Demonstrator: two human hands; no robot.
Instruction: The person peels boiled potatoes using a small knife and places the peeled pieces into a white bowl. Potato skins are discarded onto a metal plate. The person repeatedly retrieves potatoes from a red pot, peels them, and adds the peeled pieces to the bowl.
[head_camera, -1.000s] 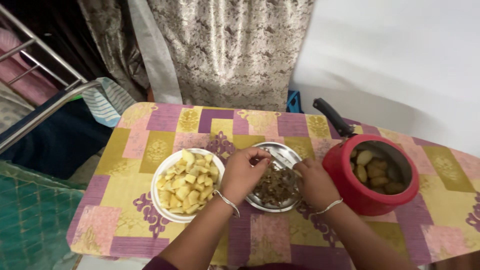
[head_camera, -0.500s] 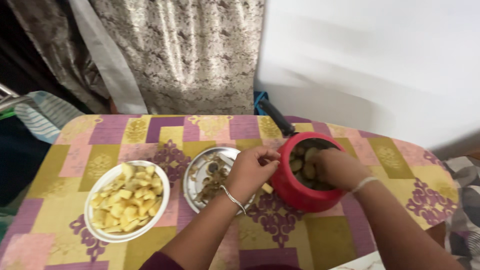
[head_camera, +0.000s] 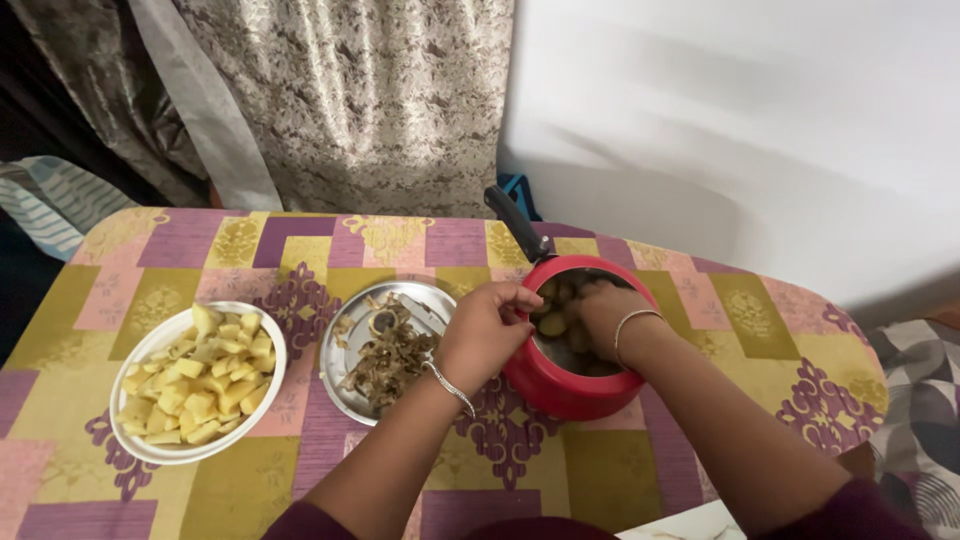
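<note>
Your right hand (head_camera: 600, 312) is down inside the red pressure cooker (head_camera: 560, 385), fingers curled among the boiled potatoes (head_camera: 553, 322); whether it grips one you cannot tell. Your left hand (head_camera: 485, 330) rests at the cooker's rim, fingers loosely bent and holding nothing visible; let it steady the pot while you lift gently so the soft flesh stays whole. Left of that hand, the steel plate (head_camera: 345, 375) holds brown peelings (head_camera: 388, 355); farther left, the white bowl (head_camera: 140, 445) holds yellow potato cubes (head_camera: 195, 375).

Right hand (head_camera: 598, 312) reaches down inside the red pot (head_camera: 560, 385), fingers curled; left hand (head_camera: 483, 335) loosely curled at its rim.
</note>
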